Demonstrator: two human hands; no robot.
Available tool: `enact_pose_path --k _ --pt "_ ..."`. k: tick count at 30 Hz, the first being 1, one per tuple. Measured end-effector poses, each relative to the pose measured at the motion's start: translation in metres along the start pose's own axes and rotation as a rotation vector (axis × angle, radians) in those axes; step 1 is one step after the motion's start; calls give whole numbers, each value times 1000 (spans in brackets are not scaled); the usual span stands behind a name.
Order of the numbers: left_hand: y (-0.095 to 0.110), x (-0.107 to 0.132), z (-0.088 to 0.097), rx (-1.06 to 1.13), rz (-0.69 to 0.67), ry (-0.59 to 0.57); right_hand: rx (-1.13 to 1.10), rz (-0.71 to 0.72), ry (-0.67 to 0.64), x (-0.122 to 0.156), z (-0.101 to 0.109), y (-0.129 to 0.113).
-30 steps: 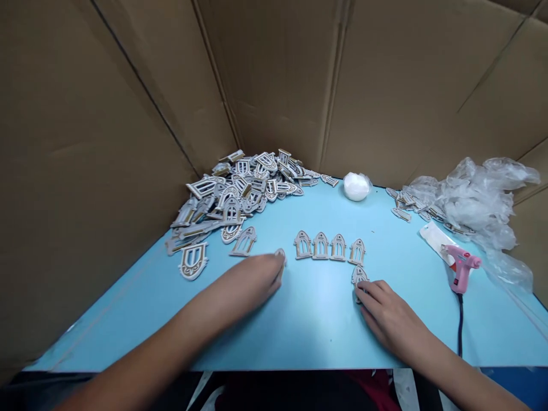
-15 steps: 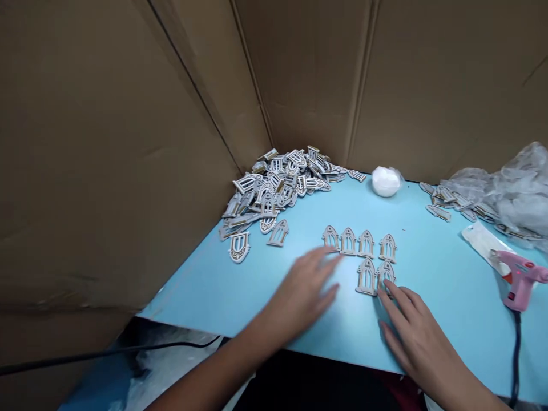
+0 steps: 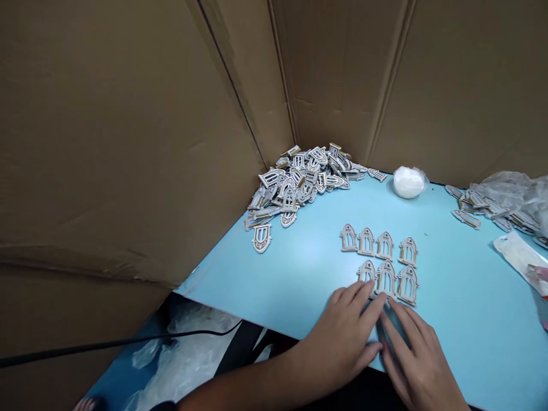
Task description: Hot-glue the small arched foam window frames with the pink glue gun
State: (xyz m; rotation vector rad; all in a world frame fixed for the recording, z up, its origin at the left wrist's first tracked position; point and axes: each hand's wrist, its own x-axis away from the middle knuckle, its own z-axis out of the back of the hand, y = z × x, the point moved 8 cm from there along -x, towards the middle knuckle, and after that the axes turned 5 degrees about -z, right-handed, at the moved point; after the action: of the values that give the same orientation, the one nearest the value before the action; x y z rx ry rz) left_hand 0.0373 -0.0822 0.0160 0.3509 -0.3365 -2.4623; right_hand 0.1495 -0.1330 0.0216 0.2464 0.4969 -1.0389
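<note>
Left hand (image 3: 338,334) and right hand (image 3: 417,359) lie open at the window cutouts (image 3: 386,278).

The left hand's fingers (image 3: 362,294) are slightly spread, their tips touching the base of the leftmost lower cutout (image 3: 366,272). The right hand's fingers (image 3: 400,325) are spread just below the middle lower cutout, and neither hand holds anything that shows. Seven arched cutouts lie flat on the blue table (image 3: 454,342), four in the upper row and three in the lower. Farther off are a heap of cutouts (image 3: 299,182) in the corner, a cotton ball (image 3: 408,182) in plastic, and crumpled plastic (image 3: 505,191) along the cardboard wall (image 3: 462,85).
</note>
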Motion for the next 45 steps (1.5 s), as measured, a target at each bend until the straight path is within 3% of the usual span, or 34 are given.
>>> enact_pose_path --k 2,6,8,10,13,17,21,24,28,31,34,37,40,42,45 --pt "-36 -6 24 -39 97 17 -2 5 -14 3 -2 2" --pt "-153 -2 93 -290 566 80 4 0 -25 6 -4 6" --pt "-193 -1 106 -379 702 -24 12 -3 4 4 -3 6" --pt "-209 -3 108 -396 716 -67 12 -7 33 2 -1 5" --pt "-197 -2 98 -402 659 -96 5 -30 31 0 -1 4" --pt "-150 13 69 -360 504 -120 -31 -94 -6 0 0 4" --pt "-91 25 43 -247 162 9 -65 -154 -49 -4 1 4" --pt "-64 27 29 -176 10 112 -58 -162 -84 -9 1 2" --pt "-55 15 23 -99 -80 175 -47 -163 -139 -14 0 0" --pt "-66 -3 31 -25 -103 125 -60 -144 -195 -20 3 1" --pt "-85 -28 48 1 -38 91 -82 -120 -217 -35 10 10" --pt "-91 -54 43 19 -38 -58 -63 -130 -236 -66 14 36" --pt "-86 -72 20 14 -82 -244 5 -309 -354 -114 1 91" --pt "-85 -79 10 -9 -67 -285 94 -530 -425 -147 -8 141" --pt "-87 -84 4 -30 -42 -284 151 -617 -394 -199 -19 195"
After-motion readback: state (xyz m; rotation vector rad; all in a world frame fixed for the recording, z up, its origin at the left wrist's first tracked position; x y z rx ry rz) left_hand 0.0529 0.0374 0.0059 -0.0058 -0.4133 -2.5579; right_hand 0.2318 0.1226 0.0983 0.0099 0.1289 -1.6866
